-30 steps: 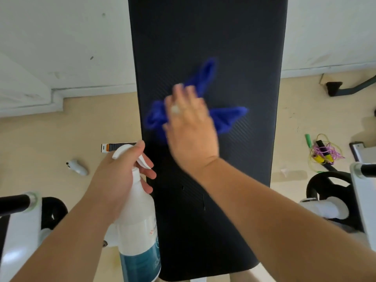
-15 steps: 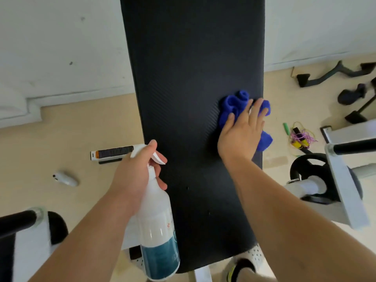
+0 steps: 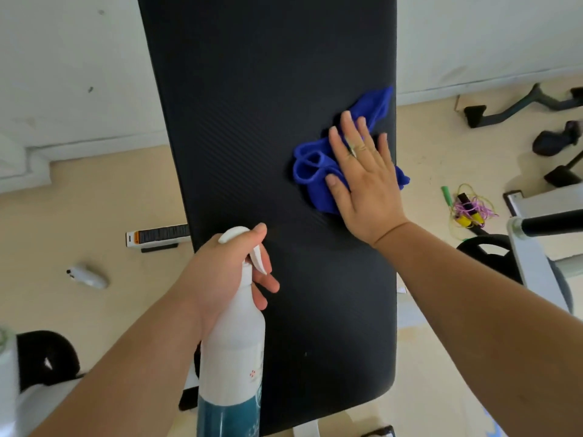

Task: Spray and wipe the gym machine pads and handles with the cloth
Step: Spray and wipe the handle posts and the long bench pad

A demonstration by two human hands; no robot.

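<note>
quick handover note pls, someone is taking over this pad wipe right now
Left hand: grips the spray bottle at its neck, beside the near left edge of the pad, one finger lying over the sprayer head.
Right hand: flat, fingers straight, pressing the blue cloth onto the black pad near its right edge.
Done: cannot tell how much is wiped; no wet marks show.
Left: probably the rest of the pad, then the handles, such as the black bar on the right.

A gym: padded bench (image 3: 268, 152), cable handles (image 3: 517, 110), jump rope (image 3: 470, 209) on floor.
</note>
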